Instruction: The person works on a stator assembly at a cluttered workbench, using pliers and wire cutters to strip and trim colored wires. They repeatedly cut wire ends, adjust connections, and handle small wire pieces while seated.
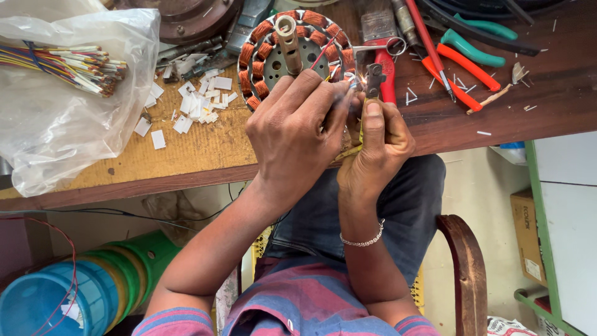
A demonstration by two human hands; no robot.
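— Wire ends (356,79)?
— Pinched between both hands, just over the near rim of the stator (292,53), above the surface (186,149) edge.
— Left hand (295,134)?
— Fingers curled tight on the thin wires, knuckles up, covering part of the stator.
— Right hand (373,146)?
— Fingers wrapped around a yellow-handled tool (373,81), thumb pressed along it, dark tip touching the wire ends.
— Stator itself?
— Flat on the surface, copper coils in a ring, shaft upright at centre.
— Around it?
— Red scissors (385,68) just right, partly behind the tool; orange pliers (463,68) and green pliers (479,43) farther right. White paper slips (199,102) scattered left; beyond those, a clear bag (68,93) of coloured wires.
— Lower down?
— Stacked stools (93,280), green and blue, at lower left; brown chair arm (466,267) at right.
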